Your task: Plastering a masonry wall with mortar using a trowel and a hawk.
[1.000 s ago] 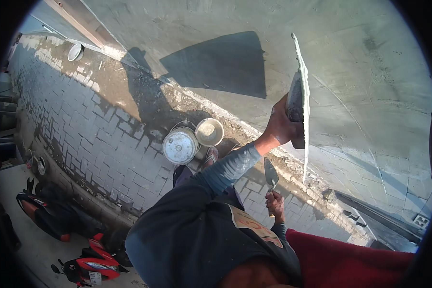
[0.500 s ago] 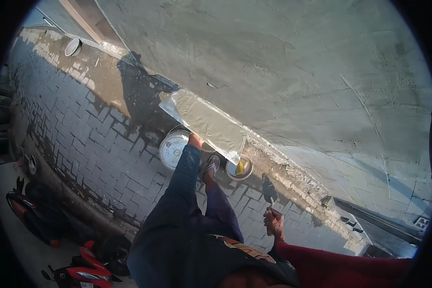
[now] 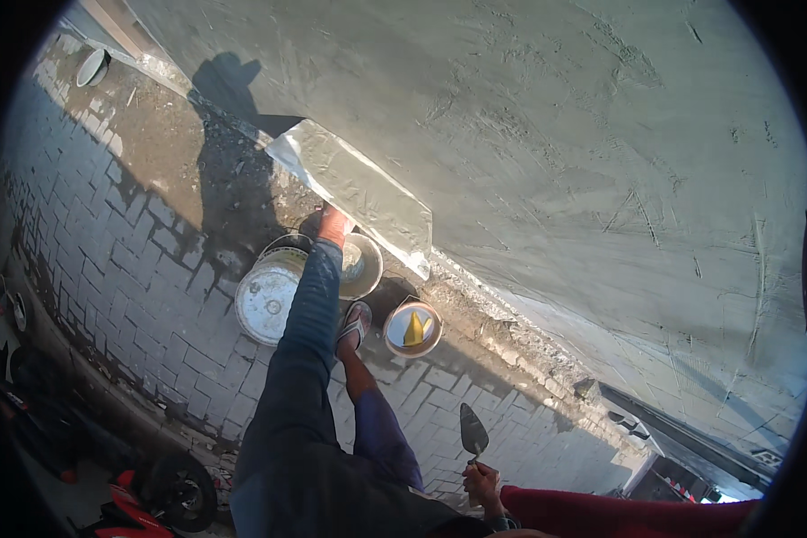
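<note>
My left hand (image 3: pixel 334 224) grips a long, plaster-coated float (image 3: pixel 359 184) from beneath, its fingers mostly hidden; the float's face lies along the foot of a grey, freshly rendered wall (image 3: pixel 556 108). Low at the right, my right hand (image 3: pixel 481 484) is closed round the handle of a pointed trowel (image 3: pixel 473 429), blade up. Below the float stand a white lidded bucket (image 3: pixel 264 303) and an open pail (image 3: pixel 359 287) with pale contents. A smaller pail (image 3: pixel 394 345) beside my sandaled foot (image 3: pixel 354 327) holds a yellow object.
A paved path (image 3: pixel 152 296) with a dirt strip runs along the wall. A grey basin (image 3: pixel 92 67) sits at the far upper left. A red scooter (image 3: pixel 121 511) and dark vehicles are at the lower left; a dark drain channel (image 3: pixel 655 417) lies at the right.
The float has swung from edge-on at the right to face-up, further left over the buckets. The trowel sits lower in view, and the whole view has shifted.
</note>
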